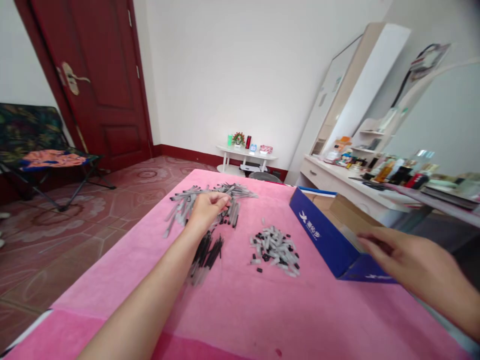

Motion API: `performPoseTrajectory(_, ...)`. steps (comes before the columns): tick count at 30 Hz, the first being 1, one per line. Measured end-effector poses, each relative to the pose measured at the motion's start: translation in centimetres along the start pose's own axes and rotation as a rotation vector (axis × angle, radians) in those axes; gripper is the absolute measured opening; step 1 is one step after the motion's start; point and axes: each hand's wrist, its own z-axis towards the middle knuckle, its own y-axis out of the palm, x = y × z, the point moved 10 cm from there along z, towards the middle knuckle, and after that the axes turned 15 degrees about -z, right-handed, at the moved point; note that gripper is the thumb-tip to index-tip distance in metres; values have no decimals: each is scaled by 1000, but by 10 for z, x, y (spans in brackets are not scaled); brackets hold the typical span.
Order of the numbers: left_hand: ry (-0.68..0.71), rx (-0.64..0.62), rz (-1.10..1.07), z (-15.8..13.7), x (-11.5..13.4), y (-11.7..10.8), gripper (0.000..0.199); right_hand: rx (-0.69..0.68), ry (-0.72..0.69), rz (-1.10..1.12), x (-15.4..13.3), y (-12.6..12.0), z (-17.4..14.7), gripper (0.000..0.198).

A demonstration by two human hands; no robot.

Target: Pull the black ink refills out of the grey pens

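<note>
My left hand [210, 206] reaches over a pile of grey pen barrels [187, 197], thumb and fingertips pressed together. Whatever may be between those fingertips is too small to make out. Below that wrist lies a bundle of dark pen refills [205, 255]. A heap of clear and black pen caps [275, 249] sits near the middle of the table. At the right, my right hand [401, 252] is over the near end of an open blue cardboard box [322, 235]. Its fingers are curled in and slightly blurred, and what they hold is hidden.
A pink cloth [300, 315] covers the table. Beyond its right edge stands a white dressing table [333, 175] crowded with bottles. A folding chair [48, 150] is at the left by a dark red door [101, 75]. A low white shelf [245, 151] stands against the back wall.
</note>
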Motion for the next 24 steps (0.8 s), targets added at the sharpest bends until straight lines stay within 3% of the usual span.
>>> performPoseTrajectory(3, 1, 18, -11, 2, 1, -6, 25, -84, -248, 191, -151, 2, 30, 20)
performPoseTrajectory(5, 1, 24, -9, 3, 3, -9, 25, -115, -319, 291, -219, 9, 44, 19)
performPoseTrajectory(9, 25, 23, 5, 5, 5, -14, 24, -212, -231, 377, -289, 50, 80, 16)
performPoseTrajectory(14, 49, 24, -11, 9, 7, -19, 25, -303, -112, 361, -317, 96, 108, 32)
performPoseTrajectory(18, 40, 23, -36, 9, 8, -18, 24, -402, -57, 350, -310, 119, 111, 18)
performPoseTrajectory(21, 43, 21, -22, 8, 8, -16, 23, -437, -17, 336, -291, 122, 112, 10)
performPoseTrajectory(24, 46, 10, 24, 8, 5, -14, 24, -399, 12, 325, -266, 104, 114, 12)
